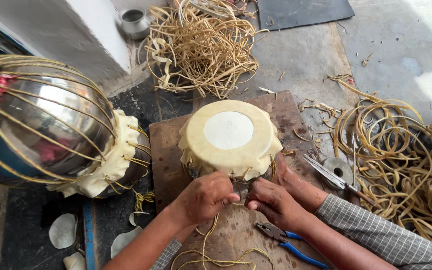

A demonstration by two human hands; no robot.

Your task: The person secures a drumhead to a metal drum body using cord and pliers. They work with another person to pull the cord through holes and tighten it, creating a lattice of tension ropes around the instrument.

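Strands of pale cane lay coiled on the floor beside our brown wooden board. On it stood the small drum with cream hide skin. Below its near rim, our left hand and right hand were pinched shut on a thin cane lace. Blue-handled pliers lay nearby.
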